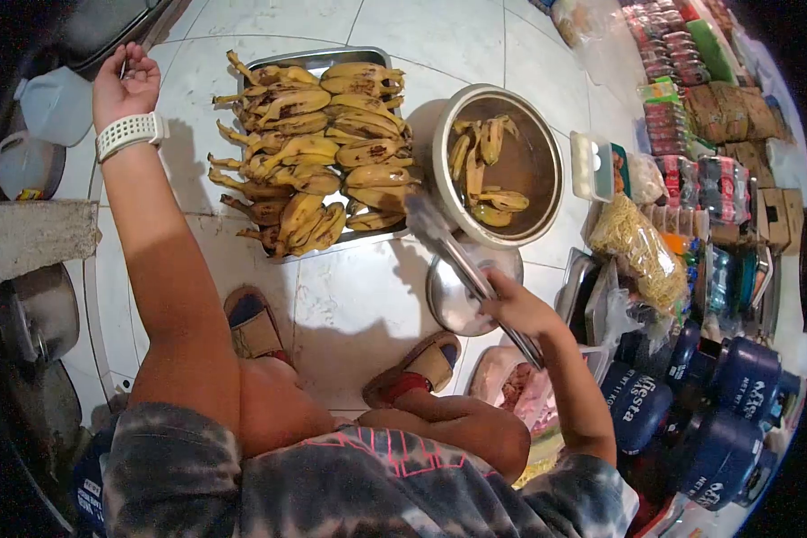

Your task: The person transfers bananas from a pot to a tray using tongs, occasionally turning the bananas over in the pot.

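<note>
As one of two hands grips tongs, one banana tray, one pot

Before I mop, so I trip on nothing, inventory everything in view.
Bananas: many, yellow, in tray and pot.
Tray: one, silver, on floor.
Pot: one, cream rim, right of tray.
Lid: one, silver, below pot.
Tongs: one, silver, in right hand.
Jugs: two, whitish, upper left.
Canisters: several, blue, lower right.
Packages: many, mixed, right.
Sandals: two, brown, on feet.
Watch: one, white, left wrist.
Left hand: one, bare, upper left.
Right hand: one, bare, centre right.
</note>
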{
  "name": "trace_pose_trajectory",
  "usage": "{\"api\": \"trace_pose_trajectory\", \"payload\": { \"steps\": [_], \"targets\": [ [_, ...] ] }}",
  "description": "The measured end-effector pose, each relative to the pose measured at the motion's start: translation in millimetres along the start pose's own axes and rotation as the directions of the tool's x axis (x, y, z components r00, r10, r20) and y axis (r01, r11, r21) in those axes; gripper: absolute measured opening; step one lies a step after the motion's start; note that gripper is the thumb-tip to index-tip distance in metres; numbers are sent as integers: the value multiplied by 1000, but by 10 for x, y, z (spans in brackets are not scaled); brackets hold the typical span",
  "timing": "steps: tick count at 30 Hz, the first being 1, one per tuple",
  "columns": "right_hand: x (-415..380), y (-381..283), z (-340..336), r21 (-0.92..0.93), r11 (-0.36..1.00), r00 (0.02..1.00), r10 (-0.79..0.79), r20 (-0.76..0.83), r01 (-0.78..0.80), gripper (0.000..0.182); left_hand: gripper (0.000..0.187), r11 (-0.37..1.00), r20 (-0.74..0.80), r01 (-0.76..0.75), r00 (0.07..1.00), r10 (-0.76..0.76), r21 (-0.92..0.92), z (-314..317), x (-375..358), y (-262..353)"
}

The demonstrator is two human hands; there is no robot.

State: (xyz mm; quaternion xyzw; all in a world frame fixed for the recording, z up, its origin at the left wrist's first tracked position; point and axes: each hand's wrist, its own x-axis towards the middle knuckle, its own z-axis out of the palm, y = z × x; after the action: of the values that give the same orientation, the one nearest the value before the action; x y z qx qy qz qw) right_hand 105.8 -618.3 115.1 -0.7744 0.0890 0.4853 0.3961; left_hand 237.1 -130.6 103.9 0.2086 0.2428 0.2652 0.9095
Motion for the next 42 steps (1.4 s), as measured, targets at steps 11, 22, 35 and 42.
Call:
{"api": "trace_pose_trajectory", "payload": {
  "steps": [11,22,35,42],
  "targets": [
    [13,-139,-579,339,932,967,-44,-249,130,23,11,991,124,118,986,-110,-61,-95,148,-90],
    [964,-18,-560,868,436,958,40,-282,238,14,8,998,58,51,997,-54,43,87,-90,-147],
    [531,-84,-752,497,846,933,-5,-360,196,21,10,998,64,61,996,-63,30,-9,-9,-209],
    [956,-136,-1195,-631,760,896,-163,-412,-152,46,10,997,40,60,997,-62,45,39,-97,-156]
  ]
}}
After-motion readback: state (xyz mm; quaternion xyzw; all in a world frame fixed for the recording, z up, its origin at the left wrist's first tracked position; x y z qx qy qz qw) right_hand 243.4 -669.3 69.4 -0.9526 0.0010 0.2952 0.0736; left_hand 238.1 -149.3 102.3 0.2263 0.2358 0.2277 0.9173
